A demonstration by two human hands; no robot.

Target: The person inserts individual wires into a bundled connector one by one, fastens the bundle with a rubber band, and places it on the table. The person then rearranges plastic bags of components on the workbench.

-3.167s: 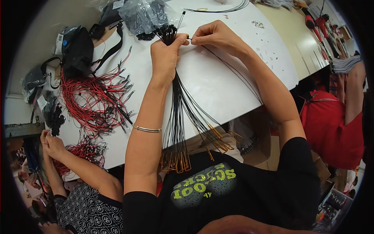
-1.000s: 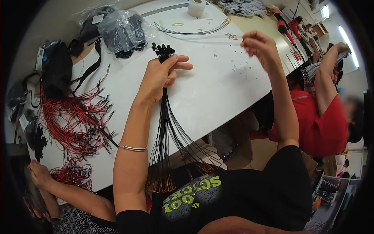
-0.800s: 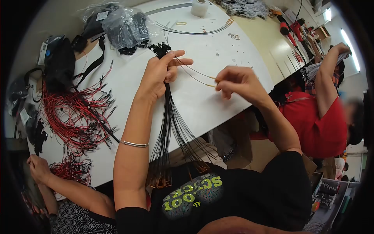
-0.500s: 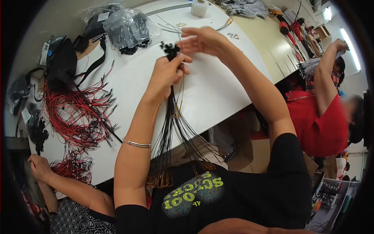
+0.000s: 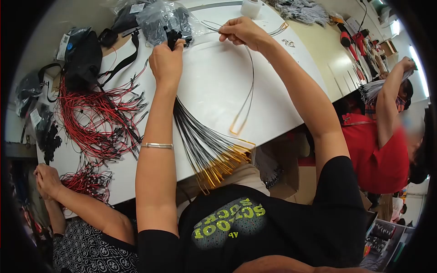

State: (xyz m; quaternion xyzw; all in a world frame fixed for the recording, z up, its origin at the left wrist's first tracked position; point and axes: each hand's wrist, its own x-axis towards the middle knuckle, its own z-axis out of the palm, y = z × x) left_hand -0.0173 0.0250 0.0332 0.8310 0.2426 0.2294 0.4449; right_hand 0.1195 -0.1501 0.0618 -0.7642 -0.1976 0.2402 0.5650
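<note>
My left hand (image 5: 166, 63) is closed around a bundle of dark wires (image 5: 187, 125), black connectors (image 5: 174, 38) above my fist, at upper left centre; its orange ends (image 5: 223, 166) fan out over the table's near edge, at lower centre. My right hand (image 5: 245, 32), upper centre, is pinched narrow, seemingly on a separate pair of wires (image 5: 253, 77) hanging in a curve; my fingers hide the grip. I judge I'm handling this pair apart from the bundle; moving it calls for a light pinch and untangled ends. Beyond lie a plastic bag (image 5: 159, 22) on the white table (image 5: 209, 86) and, left, red wires (image 5: 86, 132).
</note>
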